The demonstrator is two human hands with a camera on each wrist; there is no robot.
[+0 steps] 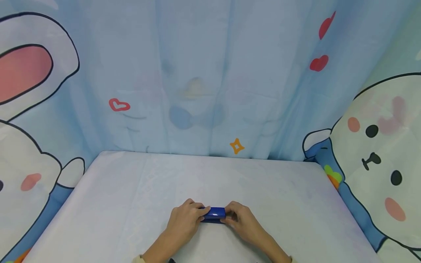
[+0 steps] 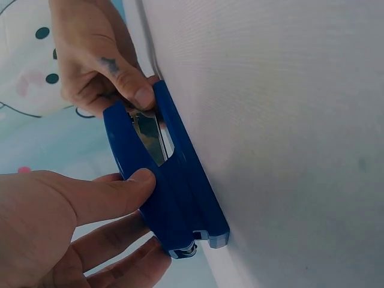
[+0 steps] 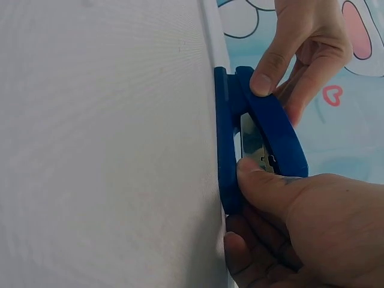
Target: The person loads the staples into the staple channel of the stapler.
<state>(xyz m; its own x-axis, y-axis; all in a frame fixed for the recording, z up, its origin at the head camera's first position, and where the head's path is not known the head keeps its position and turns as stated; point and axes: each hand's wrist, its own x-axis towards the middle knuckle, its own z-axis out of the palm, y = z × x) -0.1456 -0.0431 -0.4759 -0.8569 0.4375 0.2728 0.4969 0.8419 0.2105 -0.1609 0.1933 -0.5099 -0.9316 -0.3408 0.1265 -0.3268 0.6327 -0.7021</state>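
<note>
A blue stapler (image 1: 215, 212) lies lengthwise between both hands on the white table, its top arm raised from its base at the right end. My left hand (image 1: 186, 221) pinches the top arm near the hinge end, thumb on one side and fingers on the other. At the raised end, my right hand (image 1: 245, 223) has its thumb (image 3: 258, 183) on the silver metal magazine (image 3: 252, 135) between arm and base, with its other fingers curled about that end. In the left wrist view, the base (image 2: 195, 162) sits along the table surface.
A white cloth covers the table (image 1: 158, 182). Behind it hangs a light blue curtain (image 1: 197, 44) printed with hearts and cartoon animals, which also runs down both sides. A small dark object (image 1: 171, 260) shows at the bottom edge beside the left forearm.
</note>
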